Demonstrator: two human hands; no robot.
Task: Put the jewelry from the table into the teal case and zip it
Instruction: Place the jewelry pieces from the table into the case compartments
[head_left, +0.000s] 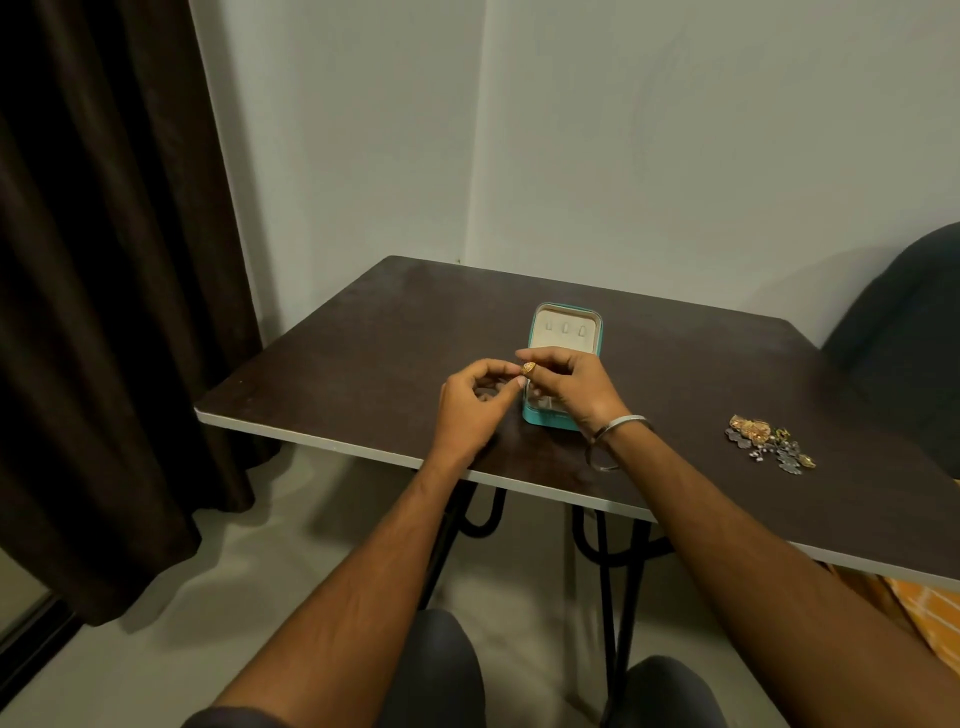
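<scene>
Centrally, both the left hand (475, 397) and right hand (566, 387) pinch a gold ring (528, 368) above the open teal case (563, 332); loose jewelry (769, 441) lies at right.

head: worn on person's head, wide-angle
facing: forward and down over tabletop (363, 338)
range: near, forearms' reach
views: one only

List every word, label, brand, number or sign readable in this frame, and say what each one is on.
None readable.
The open teal case shows only a plain cream lining with three small tabs.
The gold piece held between the left hand and right hand is too small to show any marking.
The jewelry pile and table bear no text.
</scene>
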